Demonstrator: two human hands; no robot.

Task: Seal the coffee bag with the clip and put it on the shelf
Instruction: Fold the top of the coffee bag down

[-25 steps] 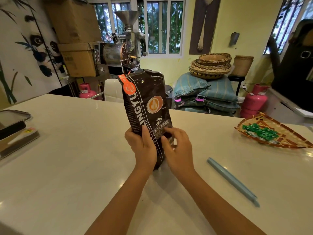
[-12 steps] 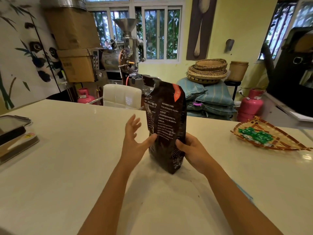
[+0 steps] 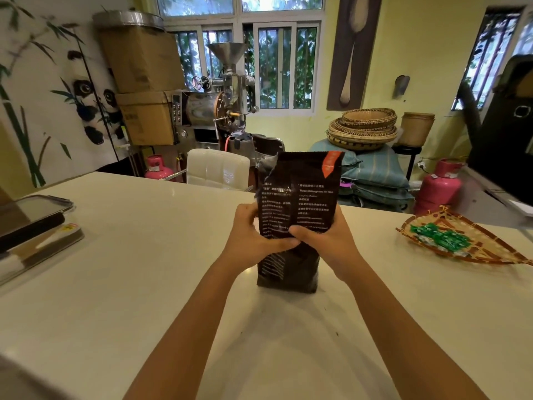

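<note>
A dark coffee bag stands upright on the pale table, its base resting on the surface and its printed back turned toward the person. The left hand wraps the bag's left edge at mid-height, fingers curled behind it and the thumb pressed across the near face. The right hand grips the right edge at the same height, its thumb lying on the near face so that the two thumbs meet around the middle of the bag. Both hands are closed firmly on the bag. The top of the bag is crumpled and open on the left, with an orange tag at its upper right corner. To the right on the table lies a woven tray holding green packets, well apart from the bag. At the far left edge sits a flat clear-lidded box. Behind the table stand a white chair, a metal roasting machine, two pink gas cylinders, stacked baskets and cardboard boxes.
</note>
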